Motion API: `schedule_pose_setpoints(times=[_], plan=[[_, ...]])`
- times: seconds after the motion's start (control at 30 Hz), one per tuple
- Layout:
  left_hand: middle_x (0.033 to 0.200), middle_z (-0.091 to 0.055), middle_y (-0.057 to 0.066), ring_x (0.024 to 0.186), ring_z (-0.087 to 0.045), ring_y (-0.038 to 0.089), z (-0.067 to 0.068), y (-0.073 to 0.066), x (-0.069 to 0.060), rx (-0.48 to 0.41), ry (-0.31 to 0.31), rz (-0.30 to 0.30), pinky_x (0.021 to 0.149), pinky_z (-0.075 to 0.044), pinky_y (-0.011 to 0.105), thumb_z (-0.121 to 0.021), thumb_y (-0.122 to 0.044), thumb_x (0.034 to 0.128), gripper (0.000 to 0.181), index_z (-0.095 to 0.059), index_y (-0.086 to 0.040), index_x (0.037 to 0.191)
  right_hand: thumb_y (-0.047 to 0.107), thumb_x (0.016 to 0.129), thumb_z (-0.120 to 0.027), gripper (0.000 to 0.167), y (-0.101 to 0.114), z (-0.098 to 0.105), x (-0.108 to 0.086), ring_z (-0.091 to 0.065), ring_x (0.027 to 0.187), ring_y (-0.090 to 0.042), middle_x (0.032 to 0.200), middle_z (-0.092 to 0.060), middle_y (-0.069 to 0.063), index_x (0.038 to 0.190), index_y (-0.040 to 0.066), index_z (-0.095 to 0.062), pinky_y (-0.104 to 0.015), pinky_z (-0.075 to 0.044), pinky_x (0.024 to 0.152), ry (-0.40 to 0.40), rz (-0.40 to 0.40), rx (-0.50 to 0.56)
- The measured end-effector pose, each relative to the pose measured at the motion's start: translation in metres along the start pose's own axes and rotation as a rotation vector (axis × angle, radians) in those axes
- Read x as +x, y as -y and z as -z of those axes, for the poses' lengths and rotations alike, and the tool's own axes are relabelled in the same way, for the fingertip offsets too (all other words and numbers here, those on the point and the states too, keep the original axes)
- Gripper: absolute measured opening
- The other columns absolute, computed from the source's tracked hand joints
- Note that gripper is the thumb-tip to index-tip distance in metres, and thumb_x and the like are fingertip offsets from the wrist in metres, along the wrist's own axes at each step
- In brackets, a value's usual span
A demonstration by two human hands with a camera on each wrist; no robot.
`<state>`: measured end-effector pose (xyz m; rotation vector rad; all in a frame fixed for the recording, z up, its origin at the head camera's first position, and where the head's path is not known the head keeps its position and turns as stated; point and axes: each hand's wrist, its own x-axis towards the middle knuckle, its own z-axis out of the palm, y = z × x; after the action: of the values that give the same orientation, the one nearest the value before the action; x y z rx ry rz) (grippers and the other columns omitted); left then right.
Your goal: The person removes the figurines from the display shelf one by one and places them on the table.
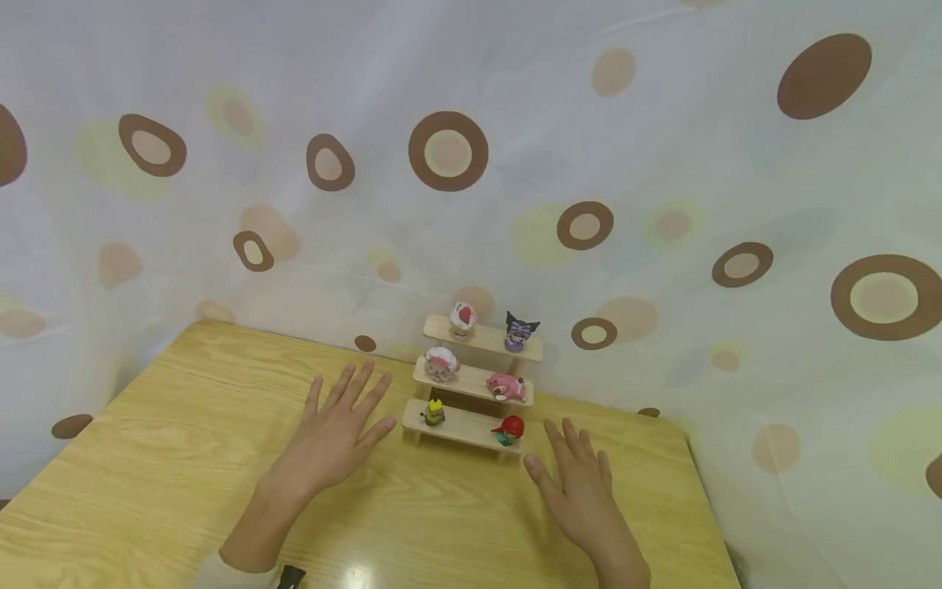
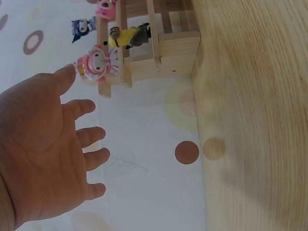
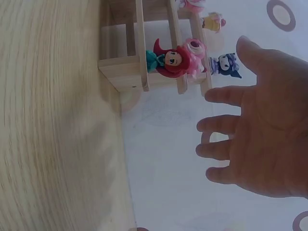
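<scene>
A three-step wooden display shelf stands on the table with small figurines on every step. On the bottom step are a yellow Minion figurine and a red-haired mermaid figurine. The middle step bears a pink-and-white capped figurine and a pink bear figurine lying down. Up top sit a strawberry-topped figurine and a purple-and-black eared figurine. My left hand hovers left of the shelf, fingers spread, holding nothing. To the shelf's right, my right hand is likewise spread and holds nothing.
The wooden table reaches back to a pale curtain printed with brown and beige ovals, which also hangs along the right side. A small black object shows beside the left sleeve.
</scene>
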<state>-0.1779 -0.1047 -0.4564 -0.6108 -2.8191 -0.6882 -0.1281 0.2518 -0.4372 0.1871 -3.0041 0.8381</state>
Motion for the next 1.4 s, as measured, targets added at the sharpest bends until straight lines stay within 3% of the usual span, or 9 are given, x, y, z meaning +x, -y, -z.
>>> schedule_pose_setpoints(times=[0.3,0.57,0.83,1.03,1.17,1.4], plan=[[0.176,-0.013,0.015,0.161,-0.011,0.042,-0.003,0.001,0.006,-0.031,-0.001,-0.026,0.123,-0.004,0.077,-0.049,-0.048,0.111,0.068,-0.031,-0.014,0.167,0.047,0.109,-0.055,0.069,-0.005,-0.005,0.003,-0.027,0.151,-0.058,0.16,-0.041,-0.031,0.157,-0.001,-0.044,-0.081,-0.008,0.119,-0.049,0.063,0.027],[0.178,-0.004,0.013,0.163,-0.004,0.04,-0.006,0.001,0.017,-0.128,-0.029,-0.027,0.125,-0.006,0.074,-0.046,-0.048,0.1121,0.069,-0.022,-0.018,0.17,0.053,0.109,-0.052,0.074,-0.017,0.0,0.01,-0.035,0.151,-0.051,0.163,-0.04,-0.026,0.158,-0.001,-0.042,-0.075,-0.022,0.121,-0.013,0.018,0.086],[0.175,-0.013,0.021,0.155,-0.022,0.052,-0.023,0.016,0.022,-0.322,-0.039,-0.027,0.119,-0.019,0.079,-0.047,-0.037,0.1138,0.064,-0.026,-0.01,0.168,0.05,0.108,-0.057,0.071,-0.018,-0.006,0.009,-0.037,0.151,-0.048,0.163,-0.042,-0.023,0.158,0.001,-0.043,-0.069,-0.032,0.12,0.051,-0.003,0.18],[0.175,-0.012,0.02,0.157,-0.018,0.05,-0.026,0.018,0.028,-0.439,-0.004,0.017,0.122,-0.018,0.075,-0.041,-0.043,0.1146,0.065,-0.025,-0.011,0.168,0.048,0.109,-0.057,0.071,-0.017,-0.008,0.007,-0.037,0.151,-0.047,0.163,-0.042,-0.023,0.16,0.001,-0.04,-0.068,-0.032,0.121,0.075,0.001,0.185],[0.174,-0.019,0.017,0.159,-0.018,0.044,-0.032,0.02,0.033,-0.584,-0.001,0.042,0.125,-0.021,0.068,-0.038,-0.045,0.1148,0.065,-0.024,-0.011,0.168,0.049,0.109,-0.055,0.071,-0.014,-0.006,0.006,-0.04,0.149,-0.049,0.162,-0.044,-0.024,0.159,0.0,-0.041,-0.069,-0.033,0.12,0.078,0.005,0.176],[0.171,-0.027,0.017,0.152,-0.032,0.048,-0.047,0.026,0.037,-0.815,-0.024,0.085,0.116,-0.033,0.075,-0.04,-0.036,0.1162,0.054,-0.031,-0.019,0.167,0.046,0.109,-0.056,0.069,-0.013,-0.006,0.004,-0.04,0.149,-0.049,0.161,-0.044,-0.025,0.158,-0.001,-0.043,-0.069,-0.033,0.12,0.068,0.021,0.168]])
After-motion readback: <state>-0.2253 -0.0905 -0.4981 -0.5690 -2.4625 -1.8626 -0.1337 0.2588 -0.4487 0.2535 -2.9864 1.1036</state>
